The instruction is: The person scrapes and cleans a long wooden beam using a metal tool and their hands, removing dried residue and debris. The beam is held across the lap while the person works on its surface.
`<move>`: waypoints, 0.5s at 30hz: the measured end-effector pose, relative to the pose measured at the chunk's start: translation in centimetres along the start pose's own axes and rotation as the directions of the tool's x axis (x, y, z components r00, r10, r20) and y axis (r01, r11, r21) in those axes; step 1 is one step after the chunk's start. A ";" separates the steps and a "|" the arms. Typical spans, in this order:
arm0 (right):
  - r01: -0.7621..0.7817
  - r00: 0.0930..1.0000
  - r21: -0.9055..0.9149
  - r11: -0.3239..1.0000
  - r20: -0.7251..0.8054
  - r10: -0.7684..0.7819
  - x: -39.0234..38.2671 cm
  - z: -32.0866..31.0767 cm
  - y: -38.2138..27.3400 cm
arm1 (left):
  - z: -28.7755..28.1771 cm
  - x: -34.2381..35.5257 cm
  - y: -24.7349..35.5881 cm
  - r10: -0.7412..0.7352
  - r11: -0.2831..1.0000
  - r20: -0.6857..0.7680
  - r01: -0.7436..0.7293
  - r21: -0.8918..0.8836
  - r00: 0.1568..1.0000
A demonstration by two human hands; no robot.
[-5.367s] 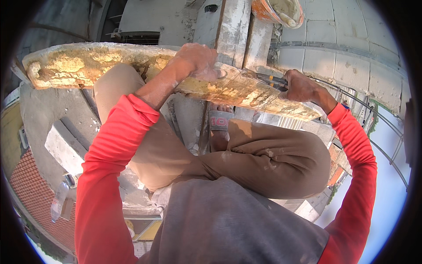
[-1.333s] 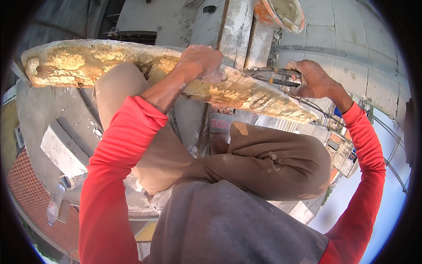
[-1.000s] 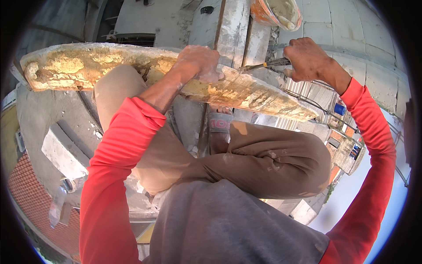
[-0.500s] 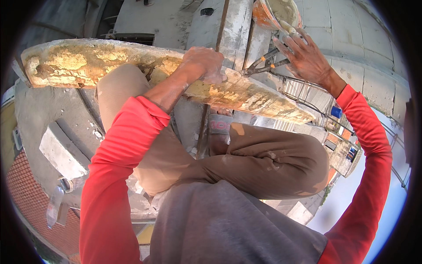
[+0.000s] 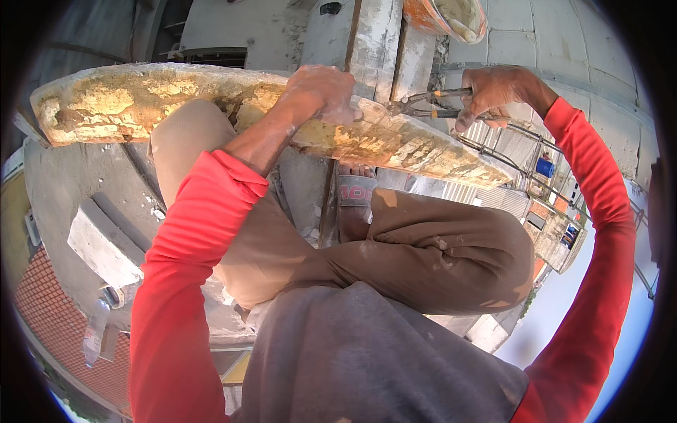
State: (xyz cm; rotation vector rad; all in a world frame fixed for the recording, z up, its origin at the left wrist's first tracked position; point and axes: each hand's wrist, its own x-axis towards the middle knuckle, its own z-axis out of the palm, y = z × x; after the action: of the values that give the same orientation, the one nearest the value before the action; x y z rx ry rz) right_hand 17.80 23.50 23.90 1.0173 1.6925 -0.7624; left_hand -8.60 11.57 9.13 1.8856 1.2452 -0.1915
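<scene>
Across my knees lies a long, slightly curved slab (image 5: 176,99), its face patched with flaking yellow and brown. My left hand (image 5: 321,92) is closed over its upper edge near the middle, with dusty fingers. To the right, my right hand (image 5: 497,92) is closed round the handles of a pair of pincers (image 5: 430,102) with black and orange grips. The handles are spread somewhat apart. The pincers' jaws meet the slab's upper edge just right of my left hand; whether they bite on anything is too small to tell.
An orange bucket (image 5: 416,15) with pale paste inside stands beyond the pincers. A white block (image 5: 106,243) and a clear plastic bottle (image 5: 95,335) lie at the left. My sandalled foot (image 5: 356,190) rests below the slab. Rooftops and a blue tank (image 5: 544,167) show far down at right.
My right hand has come down from beside the bucket, where its fingers were spread, and closed round the pincers' handles. My left hand has stayed on the slab.
</scene>
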 end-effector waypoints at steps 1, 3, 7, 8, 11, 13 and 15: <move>-0.160 0.960 0.189 0.969 0.259 0.108 -0.3 -0.2 0.0 | 0.0 0.1 -0.1 -0.001 1.000 -0.001 0.001 0.011 1.000; -0.179 0.962 0.212 0.961 0.244 0.125 -1.6 0.6 -0.1 | 0.1 0.0 -0.1 0.008 1.000 -0.002 -0.008 0.004 1.000; 0.110 0.900 -0.266 0.958 -0.381 -0.209 -3.8 4.4 -0.9 | 0.1 0.0 0.0 0.011 1.000 -0.036 -0.010 0.015 0.999; 0.104 0.839 -0.443 0.891 -0.442 -0.318 -3.8 5.0 -1.1 | 0.0 0.0 0.1 -0.003 1.000 -0.020 0.003 0.030 1.000; -0.001 0.775 -0.599 0.801 -0.506 -0.378 -2.8 4.9 -1.1 | 0.0 -0.1 0.2 0.007 0.999 -0.015 -0.007 0.038 1.000; 0.055 0.868 -0.423 0.905 -0.427 -0.252 -1.7 3.6 -0.8 | -0.2 -0.2 0.2 0.011 0.999 -0.031 -0.010 0.038 0.999; -0.066 0.998 0.177 0.982 0.011 0.065 -1.1 2.0 -0.3 | -0.2 -0.3 0.1 0.001 1.000 -0.036 0.000 0.030 0.999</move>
State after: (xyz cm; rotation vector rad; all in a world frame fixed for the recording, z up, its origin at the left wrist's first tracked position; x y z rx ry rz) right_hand 18.58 21.41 24.30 1.1865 1.5996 -0.8845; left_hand -8.67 11.50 9.44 1.9231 1.2721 -0.1778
